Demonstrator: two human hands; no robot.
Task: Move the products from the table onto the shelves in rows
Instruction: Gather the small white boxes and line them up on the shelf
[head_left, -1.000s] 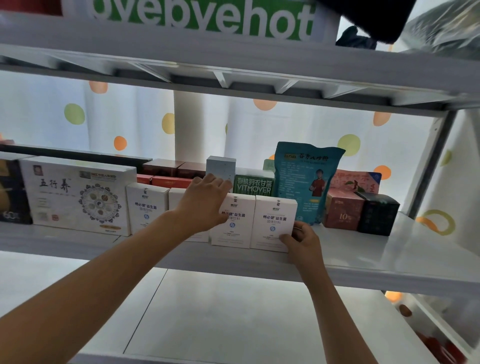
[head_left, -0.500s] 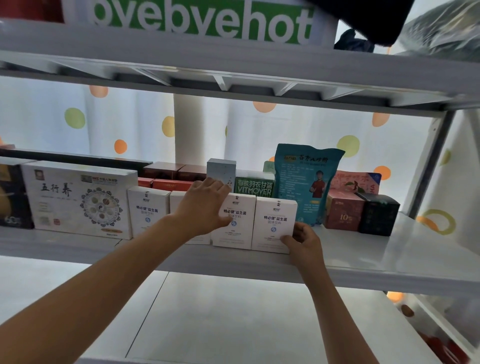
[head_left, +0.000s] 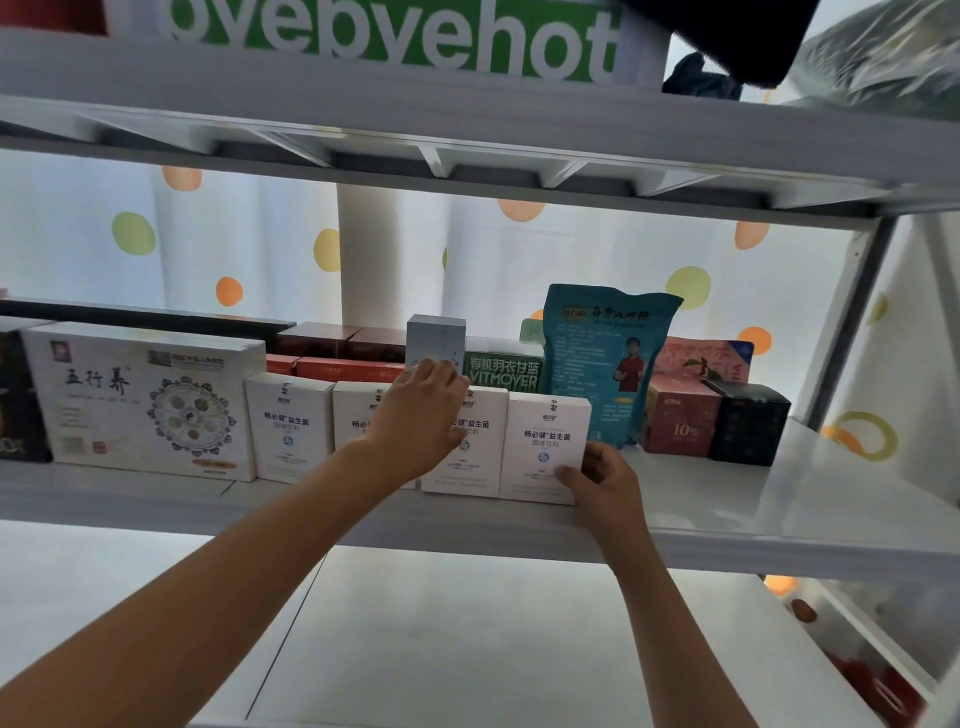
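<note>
Two hands steady white probiotic boxes on the shelf — left hand flat against one box, right hand pinching the end box.

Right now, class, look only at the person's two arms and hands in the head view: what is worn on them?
Nothing is worn. Both forearms are bare for as far as the view shows, with no sleeve in sight. The left hand and the right hand carry no glove, and no watch, ring or bracelet shows on the wrists or fingers.
</note>
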